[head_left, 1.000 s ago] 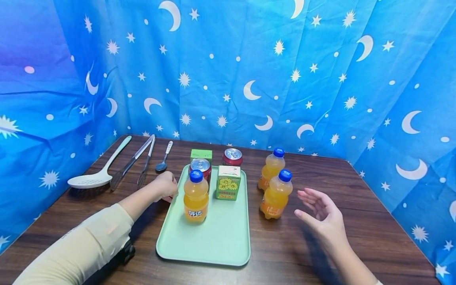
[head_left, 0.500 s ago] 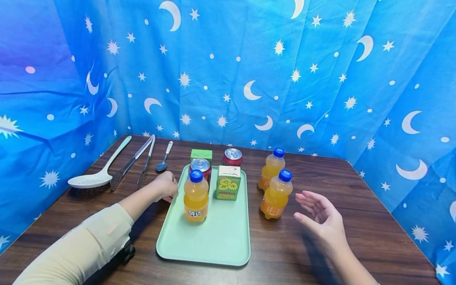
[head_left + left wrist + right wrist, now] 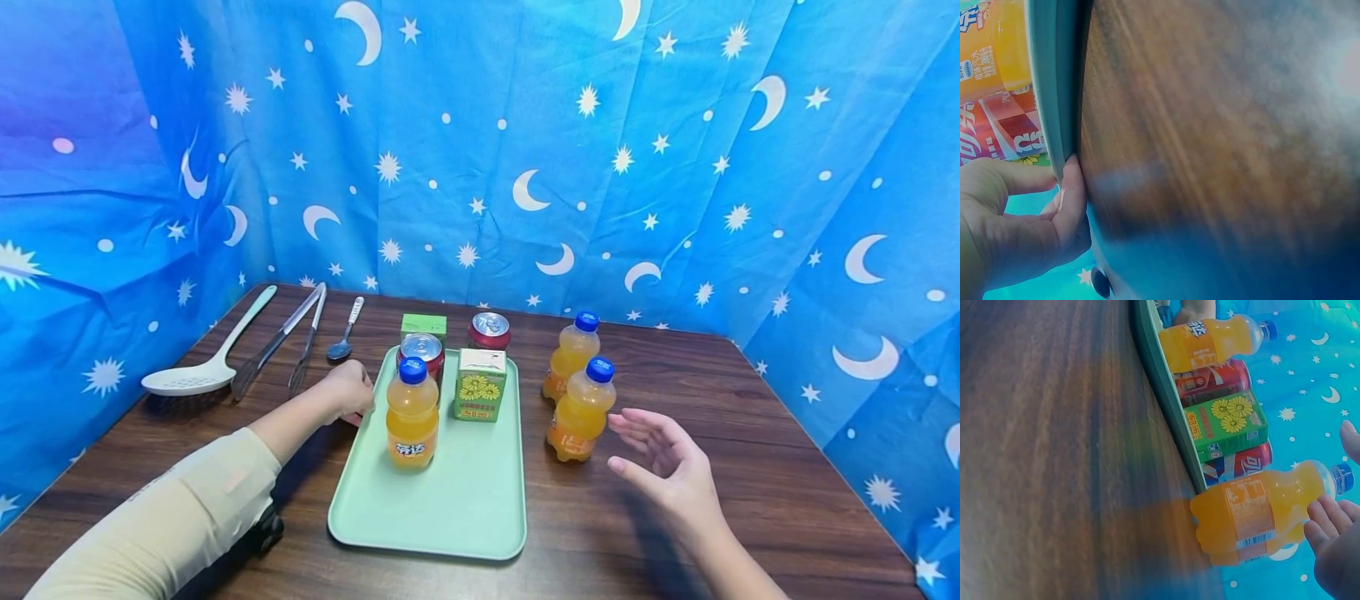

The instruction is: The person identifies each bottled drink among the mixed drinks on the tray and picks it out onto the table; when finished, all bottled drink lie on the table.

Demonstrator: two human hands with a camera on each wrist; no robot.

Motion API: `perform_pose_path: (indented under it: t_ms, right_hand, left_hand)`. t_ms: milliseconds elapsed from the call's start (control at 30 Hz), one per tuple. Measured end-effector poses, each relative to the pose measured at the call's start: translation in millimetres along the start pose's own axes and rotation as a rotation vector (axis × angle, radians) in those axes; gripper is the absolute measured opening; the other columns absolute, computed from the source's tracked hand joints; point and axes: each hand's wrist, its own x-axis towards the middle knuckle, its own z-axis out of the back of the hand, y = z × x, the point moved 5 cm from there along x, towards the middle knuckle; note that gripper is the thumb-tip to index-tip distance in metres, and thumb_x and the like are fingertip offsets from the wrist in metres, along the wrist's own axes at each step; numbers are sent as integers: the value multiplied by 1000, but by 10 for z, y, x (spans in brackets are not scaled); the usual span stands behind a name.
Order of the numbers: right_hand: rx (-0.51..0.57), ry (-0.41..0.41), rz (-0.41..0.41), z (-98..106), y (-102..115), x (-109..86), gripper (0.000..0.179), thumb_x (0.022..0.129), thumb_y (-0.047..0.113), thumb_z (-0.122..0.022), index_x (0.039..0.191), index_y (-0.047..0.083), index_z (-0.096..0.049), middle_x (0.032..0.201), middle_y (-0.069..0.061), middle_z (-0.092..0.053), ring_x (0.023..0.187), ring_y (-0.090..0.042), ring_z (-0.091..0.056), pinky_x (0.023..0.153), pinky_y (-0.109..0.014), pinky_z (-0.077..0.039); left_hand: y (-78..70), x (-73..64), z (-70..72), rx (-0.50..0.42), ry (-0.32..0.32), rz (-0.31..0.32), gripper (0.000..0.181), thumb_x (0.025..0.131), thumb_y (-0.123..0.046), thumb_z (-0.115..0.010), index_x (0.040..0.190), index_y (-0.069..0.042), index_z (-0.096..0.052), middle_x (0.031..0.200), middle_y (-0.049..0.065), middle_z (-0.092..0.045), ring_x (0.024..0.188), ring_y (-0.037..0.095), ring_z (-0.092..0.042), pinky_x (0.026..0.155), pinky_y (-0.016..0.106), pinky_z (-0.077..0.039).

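My left hand (image 3: 348, 393) pinches the left rim of a pale green tray (image 3: 450, 521). In the left wrist view, thumb and fingers (image 3: 1071, 194) lie on either side of that rim. An orange soda bottle (image 3: 411, 429) with a blue cap stands on the tray, in front of a red soda can (image 3: 422, 346) and beside a green drink carton (image 3: 480, 393) printed with yellow flowers. To the tray's right, two more orange soda bottles stand on the table, one nearer (image 3: 581, 421) and one farther (image 3: 572, 354). My right hand (image 3: 671, 471), thumb and fingers apart, is beside the nearer bottle, holding nothing.
Another red can (image 3: 490, 331) and a second green carton (image 3: 424, 325) stand toward the tray's far end. Left of the tray lie a slotted turner (image 3: 198, 377), tongs (image 3: 288, 337) and a spoon (image 3: 345, 342). A blue curtain (image 3: 480, 167) with moons and stars surrounds the table.
My right hand has moved slightly left, closer to the nearer bottle. My left hand stays at the tray's rim, and the tray and drinks have not visibly moved.
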Motion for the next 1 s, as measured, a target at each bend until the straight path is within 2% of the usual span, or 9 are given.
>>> perform_pose_path:
  t_ms: [267, 500, 767, 900, 1000]
  right_hand:
    - [5, 27, -2, -81, 8, 0, 55, 72, -20, -67, 121, -17, -42, 118, -27, -56, 110, -25, -57, 92, -28, -45]
    - [-26, 40, -18, -150, 11, -14, 55, 72, -18, -69, 121, -15, -44, 117, -27, -56, 110, -24, -57, 92, -30, -45]
    - [-19, 72, 6, -239, 22, -28, 55, 72, -19, -68, 122, -15, -44, 117, -30, -55, 110, -26, -56, 93, -30, -45]
    - [-26, 88, -11, -291, 19, -34, 56, 73, -18, -68, 122, -14, -43, 117, -33, -53, 110, -27, -56, 92, -31, -45]
    - [-43, 90, -22, -322, 17, -27, 56, 73, -16, -69, 123, -13, -44, 118, -34, -52, 111, -27, -56, 93, -31, -45]
  left_hand:
    - [-9, -9, 12, 11, -4, 6, 25, 77, 12, -55, 66, -4, -40, 75, 12, -46, 61, 21, -51, 54, 33, -54]
    - [5, 2, 2, 12, -2, 7, 39, 80, 11, -55, 59, -11, -30, 57, 5, -35, 48, 16, -40, 52, 33, -54]
    - [-2, -9, 1, 19, -9, 19, 38, 80, 11, -55, 60, -10, -31, 57, 4, -33, 46, 14, -36, 52, 32, -53]
    - [0, -5, -1, 21, -9, 10, 38, 80, 11, -54, 59, -11, -30, 55, 3, -30, 44, 13, -31, 51, 32, -53]
    - [-1, -4, 3, 27, -12, 1, 36, 80, 11, -54, 62, -10, -32, 58, 4, -32, 45, 14, -33, 51, 32, -53]
